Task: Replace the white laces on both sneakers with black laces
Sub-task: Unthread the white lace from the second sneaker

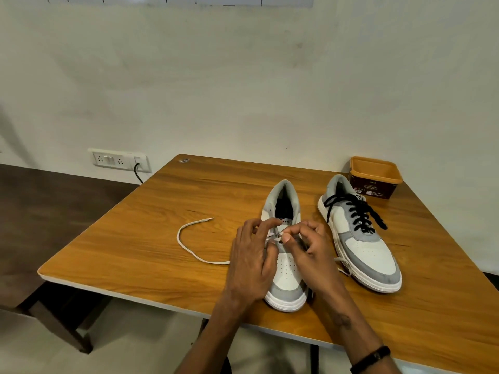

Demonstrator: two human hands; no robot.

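Two sneakers on the surface [162, 211]: right-of-centre sneaker [361, 238] already black-laced; centre sneaker [286, 265] has left hand [253, 260] and right hand [310, 249] pinching its limp white lace [189, 249] at the eyelets; judged light, floppy, best gripped near the stiff tip.

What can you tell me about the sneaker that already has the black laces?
The sneaker with black laces is white with grey panels at toe, heel and lace area, on a thick white sole; the upper looks like leather. It stands upright on the wooden table, toe toward the person, right of the other sneaker and in front of an orange tub. The black laces are threaded but untied, ends lying loose. Neither hand touches it.
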